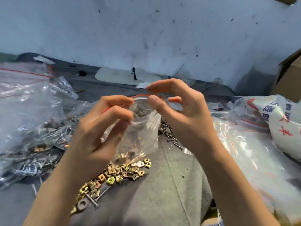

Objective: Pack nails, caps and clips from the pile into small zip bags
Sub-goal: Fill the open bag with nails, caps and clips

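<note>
Hanging from the left hand (97, 128), zip bag (143, 132) holds clips (124, 155).

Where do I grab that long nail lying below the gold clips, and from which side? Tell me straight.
Pinch the long nail by the upper-right half of its shank, coming down from above on the right. That stretch lies bare on the grey cloth. Its lower-left end meets a second nail, and the gold clips crowd its upper left.
</note>
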Motion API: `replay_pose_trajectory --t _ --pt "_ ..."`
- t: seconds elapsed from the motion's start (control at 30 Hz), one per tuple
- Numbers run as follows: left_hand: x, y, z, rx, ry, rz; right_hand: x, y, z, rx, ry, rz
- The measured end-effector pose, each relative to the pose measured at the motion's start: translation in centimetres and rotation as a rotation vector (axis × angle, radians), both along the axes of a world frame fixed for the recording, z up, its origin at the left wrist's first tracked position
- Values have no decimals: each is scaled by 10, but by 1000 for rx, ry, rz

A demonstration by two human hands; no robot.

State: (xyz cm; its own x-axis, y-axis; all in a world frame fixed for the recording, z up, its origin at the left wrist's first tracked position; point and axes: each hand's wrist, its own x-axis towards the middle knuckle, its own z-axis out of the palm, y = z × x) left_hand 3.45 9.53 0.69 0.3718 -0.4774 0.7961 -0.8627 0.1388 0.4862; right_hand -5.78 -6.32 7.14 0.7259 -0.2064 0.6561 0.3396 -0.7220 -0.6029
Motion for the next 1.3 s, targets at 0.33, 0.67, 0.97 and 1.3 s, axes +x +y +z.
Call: replay_pose_trajectory --t 0.33,0.67,0.97,1.3 --pt "13 -2 -8 -91 233 198 36 -37 -63 -36 1137 -105" --pt "5 -5 -14 70 155 240 66 -11 -103 -454 1221 -130" --pt "5 -7 -20 76 118 250 61 -18 -100 -459 1240 -123" --pt "5 -13 -26 59 145 196 57 -16 -92 -493 1307 -107"
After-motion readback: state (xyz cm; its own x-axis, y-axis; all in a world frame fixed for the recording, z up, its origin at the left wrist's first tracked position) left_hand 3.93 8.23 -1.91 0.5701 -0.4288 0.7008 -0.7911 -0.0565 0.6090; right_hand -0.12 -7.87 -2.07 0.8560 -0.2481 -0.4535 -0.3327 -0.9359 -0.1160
